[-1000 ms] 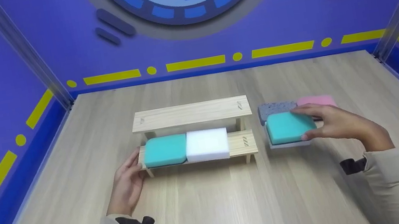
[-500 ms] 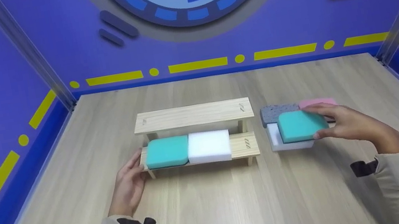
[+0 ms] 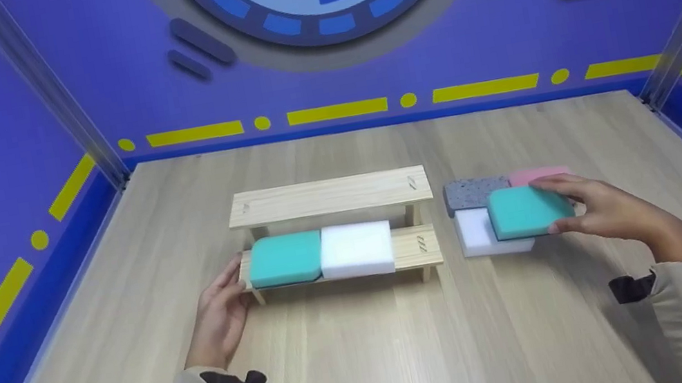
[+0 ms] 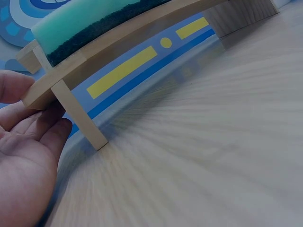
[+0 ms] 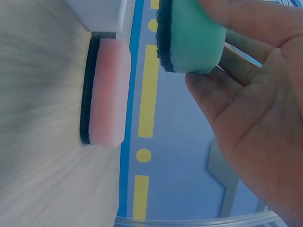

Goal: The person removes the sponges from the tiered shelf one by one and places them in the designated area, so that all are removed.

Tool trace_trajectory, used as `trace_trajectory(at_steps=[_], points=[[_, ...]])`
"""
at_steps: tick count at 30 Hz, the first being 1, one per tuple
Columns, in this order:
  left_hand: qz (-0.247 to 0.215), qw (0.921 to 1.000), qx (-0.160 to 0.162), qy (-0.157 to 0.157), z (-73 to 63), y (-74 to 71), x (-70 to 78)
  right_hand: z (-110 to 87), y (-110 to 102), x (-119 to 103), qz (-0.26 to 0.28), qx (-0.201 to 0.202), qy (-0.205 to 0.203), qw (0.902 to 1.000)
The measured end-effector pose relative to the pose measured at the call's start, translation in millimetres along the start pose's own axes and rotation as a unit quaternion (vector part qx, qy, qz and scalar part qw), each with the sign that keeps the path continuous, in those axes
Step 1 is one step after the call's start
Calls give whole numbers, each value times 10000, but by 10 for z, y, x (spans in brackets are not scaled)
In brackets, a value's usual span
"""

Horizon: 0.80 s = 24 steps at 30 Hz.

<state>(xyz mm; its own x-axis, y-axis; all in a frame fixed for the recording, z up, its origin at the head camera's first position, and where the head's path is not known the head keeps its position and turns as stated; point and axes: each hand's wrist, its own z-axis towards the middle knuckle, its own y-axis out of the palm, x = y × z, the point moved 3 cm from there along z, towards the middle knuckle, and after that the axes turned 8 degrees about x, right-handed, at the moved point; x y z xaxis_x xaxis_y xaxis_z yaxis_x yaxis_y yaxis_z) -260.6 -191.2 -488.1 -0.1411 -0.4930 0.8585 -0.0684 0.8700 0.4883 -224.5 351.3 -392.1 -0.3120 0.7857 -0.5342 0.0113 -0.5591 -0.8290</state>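
Note:
My right hand (image 3: pixel 623 222) pinches a green sponge (image 3: pixel 529 211) by its right side, thumb at the front and fingers behind. Its dark scouring side faces down in the right wrist view, and it hangs over part of a white sponge (image 3: pixel 477 236). At the left end of a two-step wooden rack (image 3: pixel 415 247), my left hand (image 3: pixel 220 314) grips the lower shelf. The left wrist view shows that thumb above the board and the fingers beneath. Another green sponge (image 3: pixel 286 259) and a white sponge (image 3: pixel 357 250) lie side by side on this shelf.
Behind the held sponge, a grey speckled sponge (image 3: pixel 476 192) and a pink sponge (image 3: pixel 538 173) with a dark base lie on the table (image 3: pixel 356 357). The rack's upper shelf (image 3: pixel 328 197) stands farther back and bears nothing. Blue printed walls (image 3: pixel 337 87) close in the table.
My right hand has moved the green sponge rightward, uncovering the left part of the white sponge below. The left hand keeps its grip on the rack.

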Motion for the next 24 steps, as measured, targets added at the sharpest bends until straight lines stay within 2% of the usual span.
trace_trajectory(at_steps=[12,18,24], points=[[-33,10000,41,20,-11,11,14,-58,-50,137,44,-32,117,9999],[-47,10000,32,30,-5,2,7,-127,-66,214,1,131,30,9999],[-81,10000,7,56,-8,5,0,-190,-38,308,202,90,227,9995]])
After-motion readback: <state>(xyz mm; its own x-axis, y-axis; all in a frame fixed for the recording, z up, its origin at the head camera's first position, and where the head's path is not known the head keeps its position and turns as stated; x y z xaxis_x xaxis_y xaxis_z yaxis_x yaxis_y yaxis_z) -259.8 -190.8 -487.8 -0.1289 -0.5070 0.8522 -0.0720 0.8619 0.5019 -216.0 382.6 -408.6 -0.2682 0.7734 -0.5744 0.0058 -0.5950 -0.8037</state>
